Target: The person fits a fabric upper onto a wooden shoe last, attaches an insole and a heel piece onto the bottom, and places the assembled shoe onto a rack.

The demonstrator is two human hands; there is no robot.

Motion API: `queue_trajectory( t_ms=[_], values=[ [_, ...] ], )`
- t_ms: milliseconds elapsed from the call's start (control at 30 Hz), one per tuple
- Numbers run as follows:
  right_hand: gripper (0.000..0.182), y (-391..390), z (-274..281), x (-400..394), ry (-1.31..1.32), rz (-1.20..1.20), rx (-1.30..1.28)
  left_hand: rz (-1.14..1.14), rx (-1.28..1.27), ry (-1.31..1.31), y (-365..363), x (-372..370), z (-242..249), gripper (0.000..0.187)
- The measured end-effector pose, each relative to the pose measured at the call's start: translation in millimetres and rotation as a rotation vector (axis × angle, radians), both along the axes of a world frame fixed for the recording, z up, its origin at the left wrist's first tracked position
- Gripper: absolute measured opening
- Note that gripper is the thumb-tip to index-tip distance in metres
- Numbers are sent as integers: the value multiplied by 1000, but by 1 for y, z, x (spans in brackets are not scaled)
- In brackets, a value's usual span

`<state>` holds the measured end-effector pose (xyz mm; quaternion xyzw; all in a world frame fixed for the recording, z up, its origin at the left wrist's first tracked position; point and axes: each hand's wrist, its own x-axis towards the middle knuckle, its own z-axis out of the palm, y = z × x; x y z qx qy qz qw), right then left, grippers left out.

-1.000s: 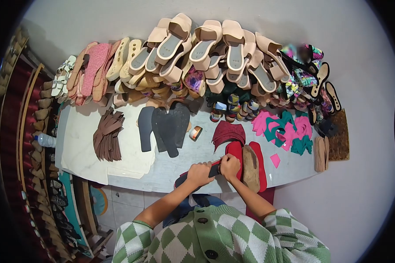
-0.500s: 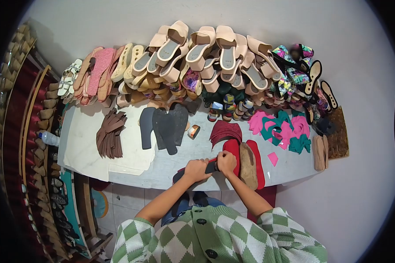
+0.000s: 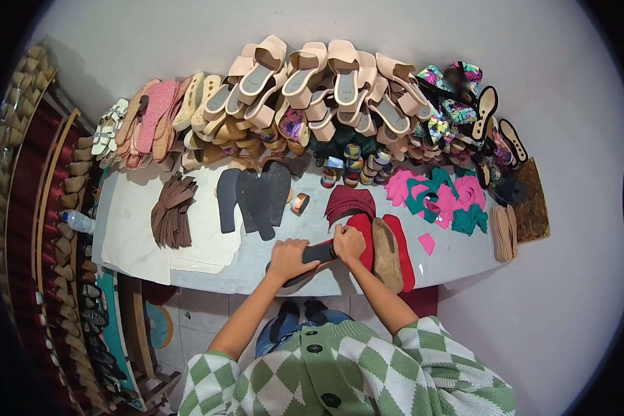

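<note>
A dark sole with a red edge (image 3: 319, 254) lies slanted near the table's front edge. My left hand (image 3: 289, 259) is laid over its left part, with the thumb stretched along the dark surface. At the sole's right end my right hand (image 3: 349, 243) is closed round the tip. Just right of that hand are a red sole piece (image 3: 362, 239), a brown wooden shoe last (image 3: 388, 258) and another red piece (image 3: 400, 251). Behind my right hand sits a stack of dark red straps (image 3: 350, 202).
Finished beige sandals (image 3: 347, 83) are piled along the wall. Brown strips (image 3: 174, 211), dark grey soles (image 3: 263, 197) and a tape roll (image 3: 299, 203) lie on the table (image 3: 256, 267). Pink and teal scraps (image 3: 440, 197) are at right; shelves of shoe lasts stand at far left.
My left hand has moved left along the sole and its fingers have spread, showing more of the dark surface. My right hand has shifted slightly left and away from me. The view has shifted a little.
</note>
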<state>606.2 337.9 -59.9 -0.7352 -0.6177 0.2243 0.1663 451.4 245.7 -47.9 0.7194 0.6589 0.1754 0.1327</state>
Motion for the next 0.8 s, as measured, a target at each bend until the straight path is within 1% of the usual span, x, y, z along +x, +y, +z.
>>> queue_trajectory(
  t_ms=[67,167,267,300,367,400,433,500,600,633,700,800],
  values=[
    [41,0,3,1,13,-4,-32,116,65,-51,-17,-19,-1,59],
    [42,1,-10,5,40,-47,-72,440,-242,-320,-50,-52,-19,69],
    [43,1,-13,11,93,-99,-159,558,-863,-1006,-72,-61,9,67],
    [44,2,-15,12,125,-82,-205,532,-910,-1323,-78,-59,1,64],
    [46,5,-18,19,189,-54,-296,519,-877,-1465,-84,-42,-4,62],
    [50,11,-33,25,253,-27,-338,505,-861,-1534,-84,-35,-6,61],
    [54,20,-60,31,316,-2,-377,546,-815,-1541,-82,-32,-13,60],
    [67,35,-105,43,469,72,-463,561,-805,-1517,-80,-32,-7,60],
    [69,43,-100,48,689,73,-770,566,-798,-1507,-80,-34,-6,60],
    [69,42,-80,46,722,74,-838,563,-797,-1508,-79,-35,-7,61],
    [72,28,-10,45,788,68,-969,575,-765,-1518,-78,-36,-9,59],
    [63,20,17,52,807,273,-919,567,-748,-1564,-74,-39,-15,60]
  ],
)
